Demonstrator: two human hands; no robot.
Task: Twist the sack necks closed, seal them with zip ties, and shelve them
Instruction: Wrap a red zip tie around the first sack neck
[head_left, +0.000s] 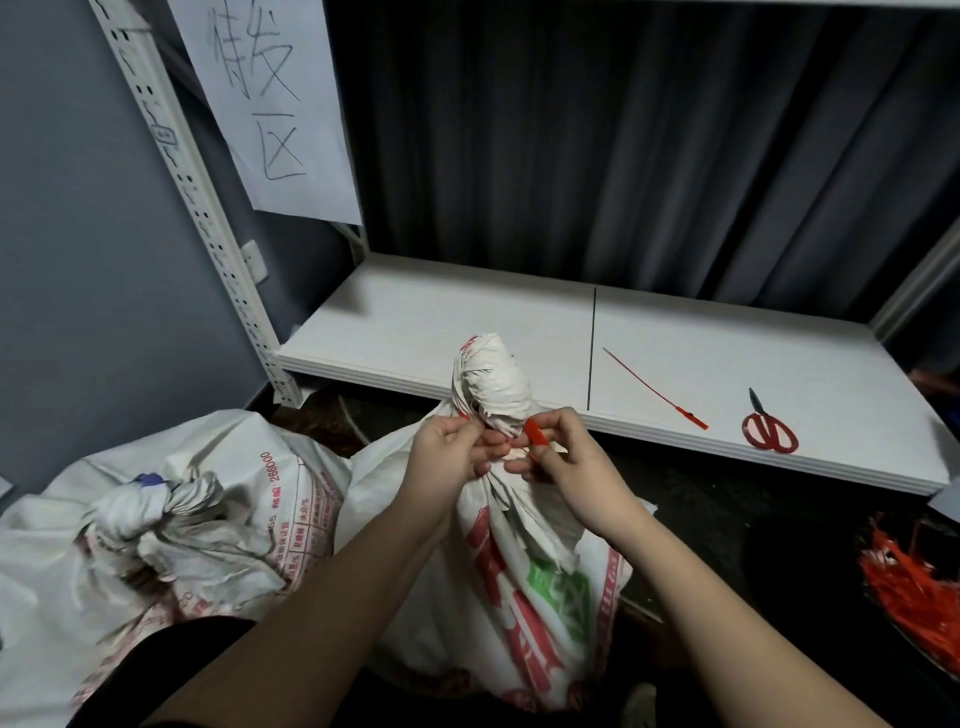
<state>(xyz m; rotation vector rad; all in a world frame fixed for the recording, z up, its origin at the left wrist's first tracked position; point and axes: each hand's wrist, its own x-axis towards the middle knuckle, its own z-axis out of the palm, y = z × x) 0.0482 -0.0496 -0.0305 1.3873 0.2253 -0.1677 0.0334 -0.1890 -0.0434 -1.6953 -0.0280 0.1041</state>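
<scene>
Shelving runs along the far side: a low white shelf (467, 332) with a dark seam down its middle, its front edge just beyond the sack being tied. Most of its surface lies bare, with a spare red zip tie (655, 389) and red-handled scissors (769, 430) near the right front edge, well apart from the hands. A perforated upright post (208, 208) closes off the left end, and a dark curtain (623, 145) hangs behind.

Handwritten Chinese characters fill a paper sign (270, 109) fixed to the post; I cannot read them surely. The upright white sack (524, 561) carries red and green print too creased to make out. A second sack (171, 525) slumps on the floor to the left, its neck already bunched, with "266000" legible in red on its side.

Both forearms reach forward and meet at the twisted neck (493, 389) of the upright sack, which stands on the floor between the person and the shelf. The left hand (447, 457) pinches one end of a red zip tie (535, 434) against the neck, fingers curled. The right hand (563, 457) pinches the tie's flat red tab between thumb and forefinger, the other fingers curled beneath. At the lower right, a heap of loose red ties (909, 582) sits in a dark container.
</scene>
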